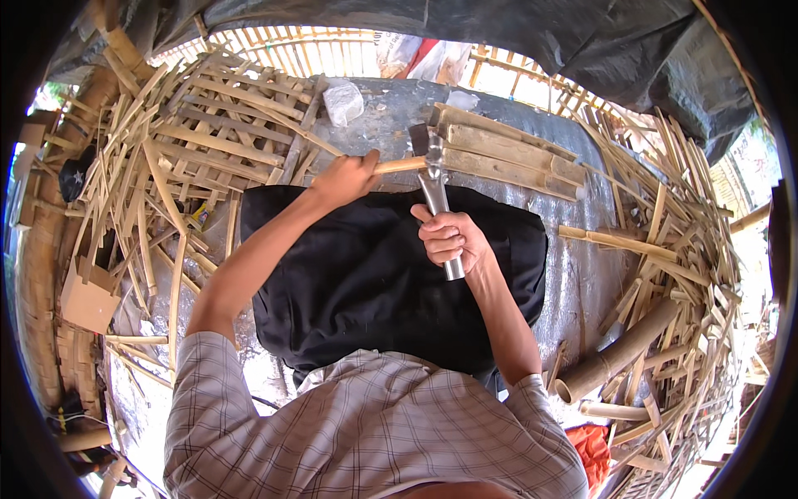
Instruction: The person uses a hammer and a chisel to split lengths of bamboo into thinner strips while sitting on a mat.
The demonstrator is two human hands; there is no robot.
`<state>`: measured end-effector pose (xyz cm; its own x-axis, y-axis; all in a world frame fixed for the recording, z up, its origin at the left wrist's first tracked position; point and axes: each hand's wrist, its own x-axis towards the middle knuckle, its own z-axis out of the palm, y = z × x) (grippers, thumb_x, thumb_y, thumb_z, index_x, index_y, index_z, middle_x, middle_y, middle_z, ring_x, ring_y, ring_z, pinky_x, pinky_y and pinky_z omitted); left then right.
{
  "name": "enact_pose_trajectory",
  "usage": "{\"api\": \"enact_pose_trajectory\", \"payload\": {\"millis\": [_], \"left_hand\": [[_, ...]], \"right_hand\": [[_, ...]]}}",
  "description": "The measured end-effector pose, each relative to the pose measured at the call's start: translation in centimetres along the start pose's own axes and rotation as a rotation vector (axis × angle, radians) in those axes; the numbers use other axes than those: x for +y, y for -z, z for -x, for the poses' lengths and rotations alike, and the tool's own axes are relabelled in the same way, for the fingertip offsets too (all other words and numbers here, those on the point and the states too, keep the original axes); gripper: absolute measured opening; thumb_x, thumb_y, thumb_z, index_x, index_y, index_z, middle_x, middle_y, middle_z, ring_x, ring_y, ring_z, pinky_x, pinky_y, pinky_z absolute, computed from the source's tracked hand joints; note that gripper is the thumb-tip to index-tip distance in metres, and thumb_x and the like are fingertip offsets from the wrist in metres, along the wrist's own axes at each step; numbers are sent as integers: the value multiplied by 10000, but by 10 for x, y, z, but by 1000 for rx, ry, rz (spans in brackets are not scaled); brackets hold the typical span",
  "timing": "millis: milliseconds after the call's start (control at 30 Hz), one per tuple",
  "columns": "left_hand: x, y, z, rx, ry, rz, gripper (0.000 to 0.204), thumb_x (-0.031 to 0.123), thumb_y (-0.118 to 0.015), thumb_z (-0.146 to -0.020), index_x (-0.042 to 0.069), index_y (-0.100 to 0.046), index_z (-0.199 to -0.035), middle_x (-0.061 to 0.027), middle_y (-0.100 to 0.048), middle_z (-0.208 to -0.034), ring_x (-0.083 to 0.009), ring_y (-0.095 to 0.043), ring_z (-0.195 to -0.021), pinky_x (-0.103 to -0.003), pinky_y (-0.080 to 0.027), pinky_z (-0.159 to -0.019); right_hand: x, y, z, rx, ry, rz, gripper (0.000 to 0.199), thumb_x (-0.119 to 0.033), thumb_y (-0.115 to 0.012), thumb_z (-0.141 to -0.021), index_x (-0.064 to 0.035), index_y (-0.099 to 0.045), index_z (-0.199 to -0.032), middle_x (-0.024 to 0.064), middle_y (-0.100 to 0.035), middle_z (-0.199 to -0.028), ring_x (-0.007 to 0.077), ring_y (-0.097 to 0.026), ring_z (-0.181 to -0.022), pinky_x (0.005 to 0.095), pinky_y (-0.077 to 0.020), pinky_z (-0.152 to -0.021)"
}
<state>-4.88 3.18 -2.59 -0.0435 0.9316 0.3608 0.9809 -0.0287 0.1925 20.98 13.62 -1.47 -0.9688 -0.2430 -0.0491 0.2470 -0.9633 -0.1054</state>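
My left hand (345,179) is closed round a pale bamboo piece (401,165), which points to the right. In my right hand (453,239) is a chopping tool with a silver tube handle (454,268) and a dark flat blade (419,138); its exact kind is hard to make out. The fingers wrap the lower handle, and the tool stands nearly upright in the picture. The bamboo's right end meets the tool just below the blade, and I cannot tell whether the two touch. Beneath both forearms a black cloth (357,283) covers my lap.
Split bamboo halves (507,154) lie just beyond the tool. A whitish block (343,102) sits at the back. Bamboo strips (224,116) are heaped at left, more strips (690,291) at right, beside a thick bamboo pole (619,349). A cardboard piece (90,295) stands far left.
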Motion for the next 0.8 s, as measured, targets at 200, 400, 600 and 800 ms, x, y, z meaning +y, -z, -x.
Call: {"api": "enact_pose_trajectory", "payload": {"millis": [200,400,600,800], "left_hand": [[-71,-6,-8,-103,200,-102,279,178,-644,-938,-36,-546,-1088,-232,-669,-707,-412,-685,-633,-501,-544,-564],[-100,-22,9,-37,971,1899,269,166,-595,-933,102,-448,-716,51,-345,-590,-73,-358,-420,-255,-331,-339],[29,33,2,163,29,3312,321,127,-409,-1027,149,-323,-718,89,-238,-523,-24,-197,-366,-213,-184,-322],[104,15,15,499,162,2861,270,123,-484,-1023,144,-371,-779,96,-264,-526,2,-202,-363,-188,-181,-294]], "right_hand": [[19,-1,23,83,70,-15,281,36,-544,-937,-126,-375,-783,-82,-338,-538,-8,-282,-377,188,-211,-345],[12,7,8,892,969,1685,141,-5,-608,-870,53,-524,-967,188,-530,-598,403,-520,-472,427,-460,-484],[-16,54,-9,1158,927,1731,99,11,-572,-847,92,-563,-904,284,-619,-706,471,-635,-665,438,-504,-561],[-7,29,-16,547,602,373,190,10,-592,-901,-33,-480,-753,-35,-348,-599,59,-322,-462,258,-280,-417]]}}
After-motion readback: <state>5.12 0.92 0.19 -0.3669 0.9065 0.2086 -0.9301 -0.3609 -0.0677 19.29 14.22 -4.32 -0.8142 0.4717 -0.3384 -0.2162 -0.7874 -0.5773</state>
